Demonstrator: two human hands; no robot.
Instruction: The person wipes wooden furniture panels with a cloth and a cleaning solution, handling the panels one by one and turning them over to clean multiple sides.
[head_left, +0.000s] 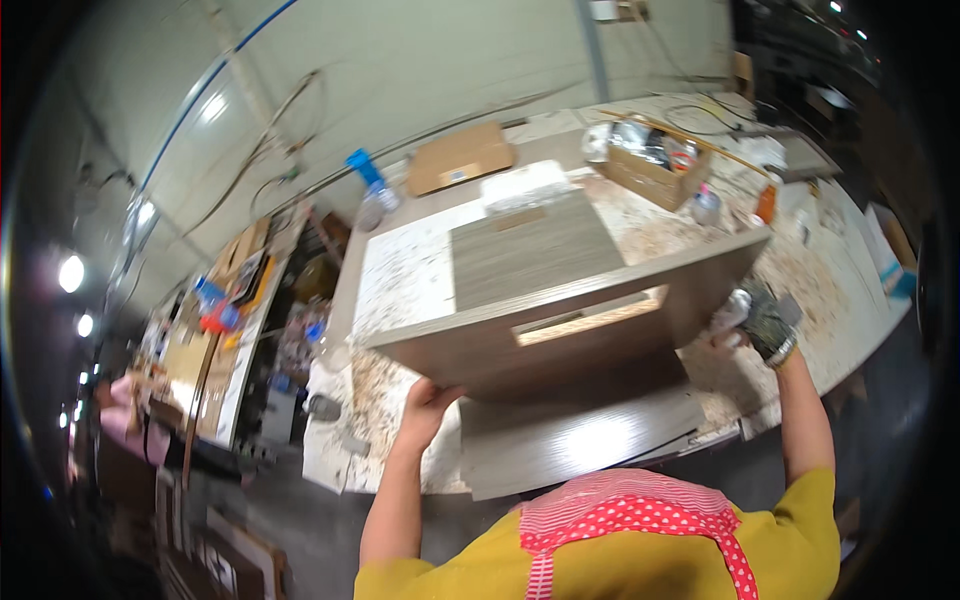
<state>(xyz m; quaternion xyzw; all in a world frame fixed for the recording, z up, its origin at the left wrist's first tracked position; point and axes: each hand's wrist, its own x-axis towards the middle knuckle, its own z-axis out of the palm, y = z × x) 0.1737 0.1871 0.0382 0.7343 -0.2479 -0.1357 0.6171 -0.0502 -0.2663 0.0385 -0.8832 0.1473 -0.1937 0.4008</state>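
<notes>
A grey wood-grain panel with a rectangular cutout stands tilted on edge over the table. My bare left hand grips its lower left edge, thumb along the face. At the panel's right end is my right hand, in a dark grey glove. Its fingers are curled around something pale and blurred that I cannot make out; whether they also touch the panel is unclear. Under the raised panel lies another grey board, close to my body. Beyond it, a flat grey wood-grain board rests on the table.
The white worktable is strewn with wood shavings. A cardboard box of supplies, an orange bottle and a spray bottle stand far right. Flat cardboard and a blue-topped bottle lie far left. Another person is at the left.
</notes>
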